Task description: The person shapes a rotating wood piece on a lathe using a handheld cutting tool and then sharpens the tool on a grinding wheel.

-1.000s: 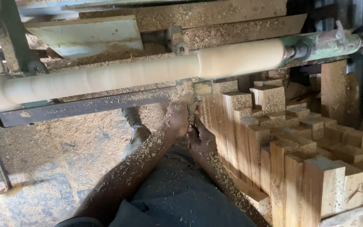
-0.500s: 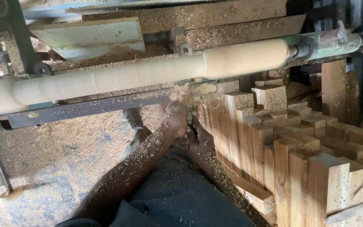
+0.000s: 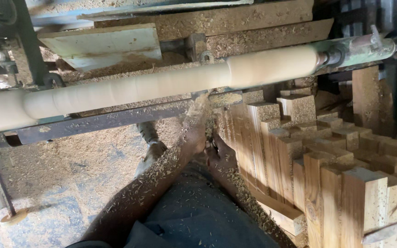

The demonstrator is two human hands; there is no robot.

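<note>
Across the upper half of the frame you have a long round wooden spindle [image 3: 161,87], pale cream, with faint lighter and darker bands along it. At its right end sits a dull green metal lathe part [image 3: 359,48] with rusty brown spots. In the upper left lies a flat pale green painted board [image 3: 102,46], worn to brown at the edges. The square-cut wooden blocks [image 3: 327,165] at the right are warm orange-tan with lighter end faces. Yellow-brown sawdust speckles your left hand [image 3: 194,138], your right hand [image 3: 220,154], and the grey-blue cloth [image 3: 194,220] at the bottom centre.
</note>
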